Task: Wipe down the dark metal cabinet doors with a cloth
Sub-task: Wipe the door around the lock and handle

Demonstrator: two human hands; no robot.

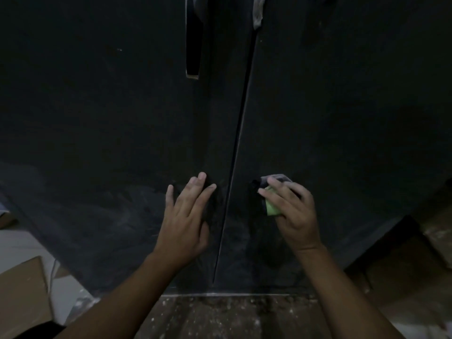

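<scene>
Two dark metal cabinet doors fill the view, the left door (110,118) and the right door (342,106), split by a thin vertical gap. My left hand (186,216) presses flat with straight fingers on the lower left door, just beside the gap. My right hand (291,211) holds a bunched cloth (272,206), green and grey, against the lower right door. Most of the cloth is hidden under my fingers. Pale dusty smears mark the lower part of both doors.
A long dark handle (193,45) hangs on the left door near the top. A pale rag (258,11) hangs at the gap's top. Cardboard (22,297) lies at lower left, a brown box (403,277) at lower right. The speckled floor (232,316) runs below the doors.
</scene>
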